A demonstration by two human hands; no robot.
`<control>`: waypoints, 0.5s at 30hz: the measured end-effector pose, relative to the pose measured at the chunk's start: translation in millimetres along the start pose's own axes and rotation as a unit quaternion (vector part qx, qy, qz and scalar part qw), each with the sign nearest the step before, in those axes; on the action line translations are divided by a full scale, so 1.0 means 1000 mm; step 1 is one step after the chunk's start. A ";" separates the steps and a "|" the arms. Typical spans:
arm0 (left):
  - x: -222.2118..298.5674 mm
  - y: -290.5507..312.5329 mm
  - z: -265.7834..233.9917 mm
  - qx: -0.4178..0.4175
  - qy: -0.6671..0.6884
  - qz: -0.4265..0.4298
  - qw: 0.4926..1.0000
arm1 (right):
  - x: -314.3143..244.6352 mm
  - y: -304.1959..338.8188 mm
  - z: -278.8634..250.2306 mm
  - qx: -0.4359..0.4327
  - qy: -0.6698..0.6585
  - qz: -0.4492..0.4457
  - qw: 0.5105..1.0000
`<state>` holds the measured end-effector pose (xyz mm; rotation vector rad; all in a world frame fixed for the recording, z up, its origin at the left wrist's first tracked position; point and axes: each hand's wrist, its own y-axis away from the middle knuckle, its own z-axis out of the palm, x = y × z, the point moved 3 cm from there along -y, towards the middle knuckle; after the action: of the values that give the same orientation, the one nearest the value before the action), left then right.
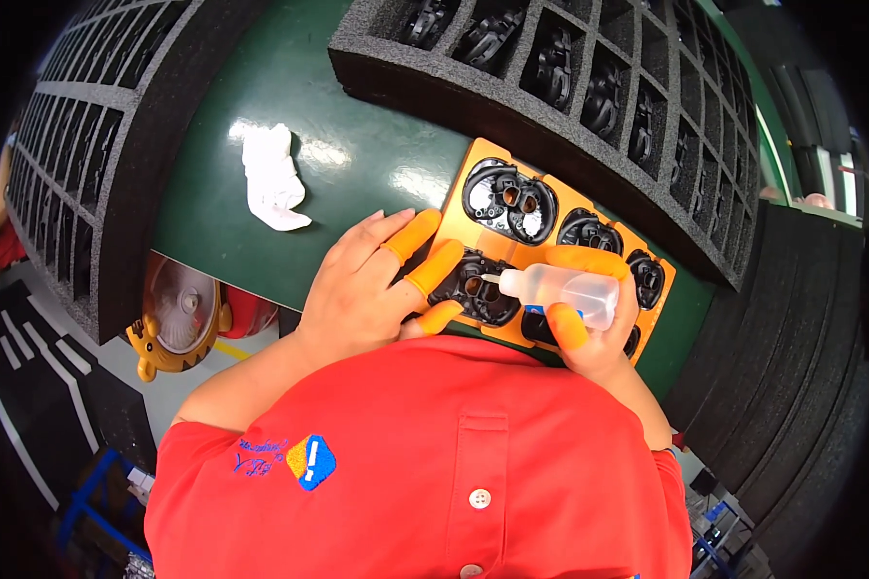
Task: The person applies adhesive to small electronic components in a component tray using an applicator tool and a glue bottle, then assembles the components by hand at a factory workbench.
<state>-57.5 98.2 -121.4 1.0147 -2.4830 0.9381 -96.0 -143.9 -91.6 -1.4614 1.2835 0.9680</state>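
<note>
My right hand (603, 333), in orange finger cots, is closed around a translucent squeeze bottle (574, 292). The bottle lies tilted, its thin nozzle pointing left over a black molded housing (475, 289) with round openings. My left hand (369, 280) has its fingers stretched apart, three of them in orange cots. Its fingertips rest at the left edge of that housing and of the orange tray (468, 229). More black housings sit in the tray: one at the far left (510, 205), others (589, 234) to the right. Some tray slots are hidden behind my right hand and the bottle.
A crumpled white cloth (272, 179) lies on the green table (357, 125) to the left. Grey foam racks (512, 87) holding black parts stand beyond the tray, and another foam rack (116, 96) is at left. A yellow-trimmed fan (179, 314) stands below the table edge.
</note>
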 end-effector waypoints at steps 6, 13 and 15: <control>0.001 0.001 0.000 -0.003 -0.006 -0.005 1.000 | 0.006 0.016 -0.010 0.050 -0.064 0.035 0.996; -0.001 0.004 0.001 -0.009 -0.008 0.008 1.000 | 0.000 0.017 -0.010 0.105 -0.091 0.018 0.990; -0.003 0.006 0.002 -0.016 -0.019 0.011 1.000 | 0.001 0.016 -0.009 0.091 -0.077 0.033 0.992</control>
<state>-59.9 101.3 -126.7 1.0068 -2.5364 0.8919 -112.1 -153.3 -92.7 -1.1886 1.2790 0.9609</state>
